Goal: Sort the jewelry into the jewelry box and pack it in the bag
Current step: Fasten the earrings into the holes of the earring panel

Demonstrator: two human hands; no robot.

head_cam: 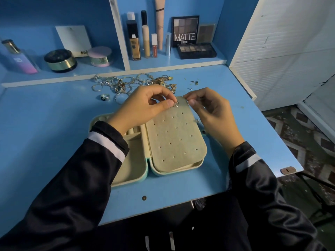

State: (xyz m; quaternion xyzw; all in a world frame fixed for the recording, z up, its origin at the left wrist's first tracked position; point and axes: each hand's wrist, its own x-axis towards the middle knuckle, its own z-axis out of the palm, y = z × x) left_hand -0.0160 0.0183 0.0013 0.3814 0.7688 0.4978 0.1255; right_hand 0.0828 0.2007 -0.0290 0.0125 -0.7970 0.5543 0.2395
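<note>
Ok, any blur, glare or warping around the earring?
Head view: dim bluish light, little glare; the earring pinched by the left hand is tiny and soft; the right hand pinches the pad corner; the wide lens leans the shelf divider.

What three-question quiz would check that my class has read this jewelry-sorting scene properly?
1. True or false: the jewelry box lies shut on the desk.
2. The earring pinched by the left hand sits at: A) the far edge of the perforated panel; B) the shelf; C) the box's left tray.
3. Fill in: seen from the person, the loose jewelry pile lies ___ the box.

Key: 1 false; 2 A; 3 beyond.
</note>
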